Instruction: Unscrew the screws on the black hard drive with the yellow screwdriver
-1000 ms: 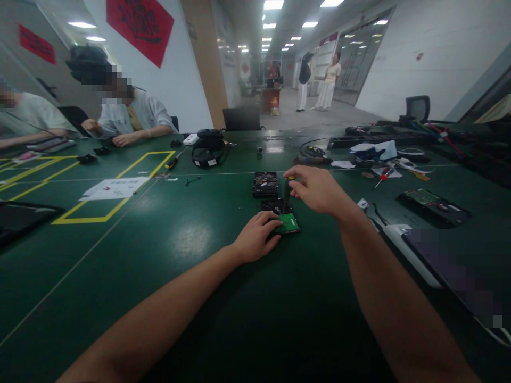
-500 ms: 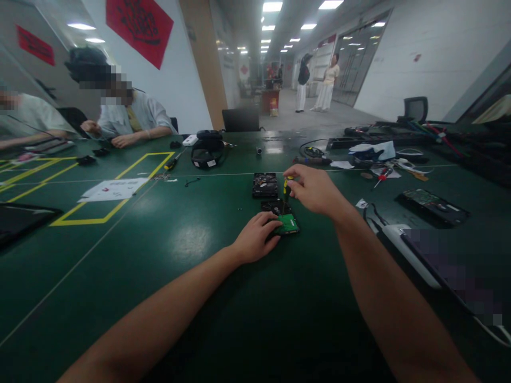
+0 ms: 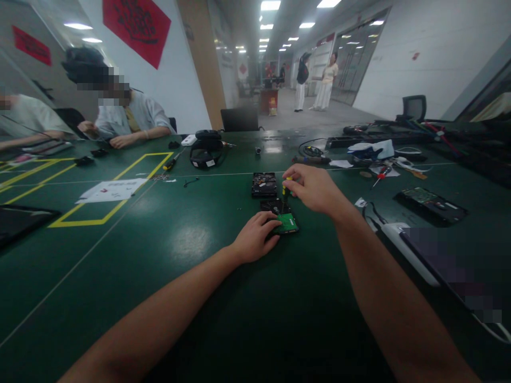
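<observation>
A hard drive [image 3: 287, 224] with a green circuit board lies on the table before me. My left hand [image 3: 257, 238] grips it from the left, fingertips over the board and thumb along the near edge. Pinched from above in my right hand [image 3: 310, 186] is a yellow and black screwdriver [image 3: 285, 190], held upright. Its tip points down at the drive, though whether it sits in a screw cannot be made out. Just beyond lies a second hard drive [image 3: 264, 184], dark and apart from both hands.
Left of the drives are tiny screws [image 3: 239, 209] and a paper sheet [image 3: 112, 190]. To the right lie another drive [image 3: 431, 206], a red-handled screwdriver [image 3: 381, 176] and a white-edged device [image 3: 415, 255] with a cable. A co-worker [image 3: 130, 114] sits at the far left.
The view has shifted very slightly. Both hands, the screwdriver and the hard drive keep practically the same positions.
</observation>
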Available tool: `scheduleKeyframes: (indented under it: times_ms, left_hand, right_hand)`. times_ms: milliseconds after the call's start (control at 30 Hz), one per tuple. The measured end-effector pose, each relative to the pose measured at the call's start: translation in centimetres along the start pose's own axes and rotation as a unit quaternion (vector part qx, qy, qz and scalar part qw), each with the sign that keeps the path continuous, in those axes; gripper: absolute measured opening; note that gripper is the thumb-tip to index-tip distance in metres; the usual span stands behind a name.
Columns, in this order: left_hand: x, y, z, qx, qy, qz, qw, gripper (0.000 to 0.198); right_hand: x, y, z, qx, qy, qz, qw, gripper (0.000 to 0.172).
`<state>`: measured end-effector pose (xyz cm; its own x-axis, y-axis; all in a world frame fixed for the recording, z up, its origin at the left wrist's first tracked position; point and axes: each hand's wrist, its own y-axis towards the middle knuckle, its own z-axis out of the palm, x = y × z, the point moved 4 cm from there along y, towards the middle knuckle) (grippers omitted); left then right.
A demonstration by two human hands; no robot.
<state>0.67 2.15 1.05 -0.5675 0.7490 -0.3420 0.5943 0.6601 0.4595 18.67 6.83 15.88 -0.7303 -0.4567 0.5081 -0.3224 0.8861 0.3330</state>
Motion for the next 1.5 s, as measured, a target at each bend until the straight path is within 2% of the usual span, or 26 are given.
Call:
scheduleKeyframes:
  times_ms: [167, 333, 533, 700, 900, 1100, 1233, 1500]
  left_hand:
    - [-0.1, 0.0, 0.0, 0.002, 0.001, -0.003, 1.0, 0.043]
    - [-0.1, 0.1, 0.0, 0.006, 0.002, -0.002, 1.0, 0.043]
    - [-0.1, 0.1, -0.1, 0.004, -0.004, -0.001, 1.0, 0.043]
    - [-0.1, 0.1, -0.1, 0.004, -0.004, -0.003, 1.0, 0.043]
    - [-0.1, 0.1, -0.1, 0.0, -0.006, 0.001, 1.0, 0.043]
    - [0.1, -0.1, 0.1, 0.003, 0.001, 0.002, 1.0, 0.044]
    - [0.0, 0.0, 0.0, 0.002, 0.002, 0.001, 1.0, 0.043]
    - [-0.1, 0.1, 0.0, 0.004, -0.003, 0.0, 1.0, 0.043]
  right_hand:
    - [-0.2, 0.0, 0.2, -0.004, -0.005, 0.012, 1.0, 0.026]
    - [0.2, 0.0, 0.3, 0.017, -0.007, -0.009, 1.0, 0.029]
    - [0.9, -0.1, 0.1, 0.014, -0.011, -0.049, 0.999, 0.019]
    - [0.7, 0.0, 0.0, 0.007, -0.006, -0.026, 1.0, 0.026]
    - [0.2, 0.0, 0.1, -0.008, -0.014, -0.001, 1.0, 0.021]
    - [0.2, 0.0, 0.1, -0.005, 0.0, -0.017, 1.0, 0.019]
    - [0.6, 0.0, -0.1, 0.002, -0.009, -0.025, 1.0, 0.025]
    - [0.6, -0.1, 0.2, -0.016, 0.002, -0.004, 1.0, 0.022]
